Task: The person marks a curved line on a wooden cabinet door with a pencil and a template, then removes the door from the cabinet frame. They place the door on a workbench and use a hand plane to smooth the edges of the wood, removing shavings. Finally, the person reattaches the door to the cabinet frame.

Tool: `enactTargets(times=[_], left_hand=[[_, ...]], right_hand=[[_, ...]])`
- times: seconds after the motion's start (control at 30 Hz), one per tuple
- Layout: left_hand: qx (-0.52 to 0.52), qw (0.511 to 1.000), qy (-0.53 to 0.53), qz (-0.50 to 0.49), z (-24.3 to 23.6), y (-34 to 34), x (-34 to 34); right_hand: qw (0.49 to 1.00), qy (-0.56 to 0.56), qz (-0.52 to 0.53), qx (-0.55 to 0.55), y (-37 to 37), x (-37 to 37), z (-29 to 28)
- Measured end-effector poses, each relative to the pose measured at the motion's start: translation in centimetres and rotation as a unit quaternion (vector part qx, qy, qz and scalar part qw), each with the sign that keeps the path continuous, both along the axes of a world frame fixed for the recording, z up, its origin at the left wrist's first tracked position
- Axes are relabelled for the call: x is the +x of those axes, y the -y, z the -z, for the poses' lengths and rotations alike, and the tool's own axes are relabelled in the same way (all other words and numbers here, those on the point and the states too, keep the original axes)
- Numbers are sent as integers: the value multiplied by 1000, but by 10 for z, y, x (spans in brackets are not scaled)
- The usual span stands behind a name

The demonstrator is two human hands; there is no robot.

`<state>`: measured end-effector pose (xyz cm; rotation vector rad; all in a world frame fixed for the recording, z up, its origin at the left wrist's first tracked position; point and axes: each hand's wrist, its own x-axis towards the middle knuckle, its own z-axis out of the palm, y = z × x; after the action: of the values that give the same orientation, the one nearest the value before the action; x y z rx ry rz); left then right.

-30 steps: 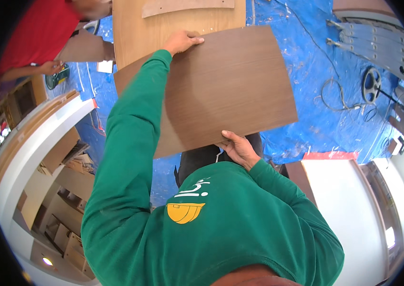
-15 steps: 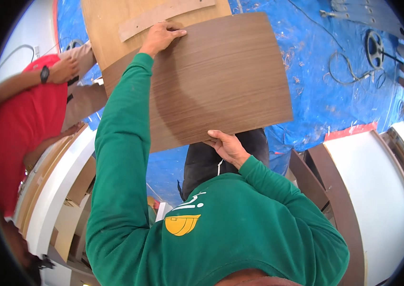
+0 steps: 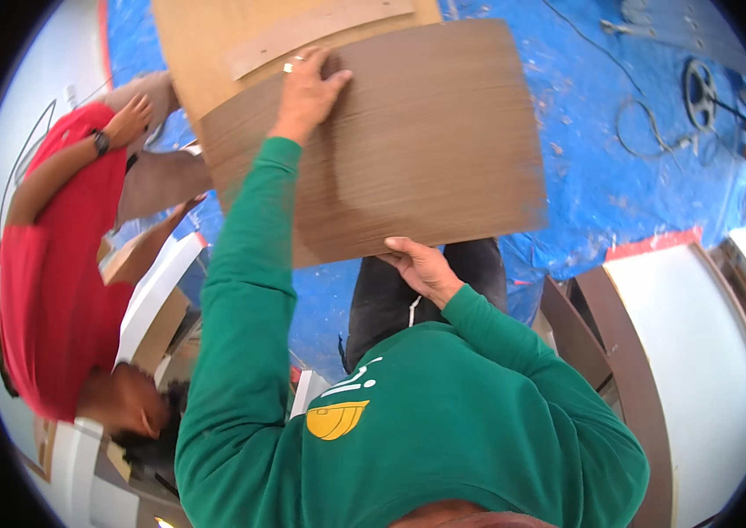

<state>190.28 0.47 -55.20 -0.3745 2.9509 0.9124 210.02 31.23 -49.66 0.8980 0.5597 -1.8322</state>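
Observation:
My left hand [image 3: 311,92], with a ring on one finger, grips the upper edge of a dark brown wood-grain sheet [image 3: 417,132], its fingers bent at that edge. My right hand [image 3: 417,268] holds the sheet's lower edge near my legs, thumb on top. The sheet lies over part of a lighter tan wooden board [image 3: 192,44] at the top of the view. On that board, just beyond my left hand, is a curved pale strip [image 3: 355,26] with small holes.
A co-worker in red [image 3: 56,299] bends at the left. Blue plastic sheeting [image 3: 584,176] covers the floor, with a cable [image 3: 628,141], a wheel-like handle [image 3: 698,88] and a metal ladder-like item [image 3: 672,31] at right. A white panel [image 3: 690,352] stands lower right.
My left hand has slid leftward along the sheet's edge, its fingers now more bent. The co-worker has come further into view at the left and bends lower.

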Motion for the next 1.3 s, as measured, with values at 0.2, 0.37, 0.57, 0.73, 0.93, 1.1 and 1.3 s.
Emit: enactTargets(times=[0.2, 0.37, 0.57, 0.73, 0.93, 1.1, 1.3], left_hand=[[-50, 989, -26, -137, -20, -14, 130], [-92, 951, 36, -294, -54, -25, 228], [-60, 805, 37, -589, -54, -52, 316], [465, 488, -39, -738, -30, -63, 328], [708, 323, -231, -584, -15, -79, 316], [709, 290, -338, -547, -8, -84, 321], [745, 206, -392, -498, -45, -88, 331]], right_hand=[[1000, -13, -15, 1, 14, -3, 18], [1000, -5, -7, 14, 17, -15, 16], [1000, -2, -9, 16, 25, -21, 25], [999, 11, -16, 27, 25, -22, 28], [999, 15, -20, 20, 18, -16, 28], [998, 39, -39, 31, 18, -21, 9], [995, 57, -49, 64, 30, -27, -32]])
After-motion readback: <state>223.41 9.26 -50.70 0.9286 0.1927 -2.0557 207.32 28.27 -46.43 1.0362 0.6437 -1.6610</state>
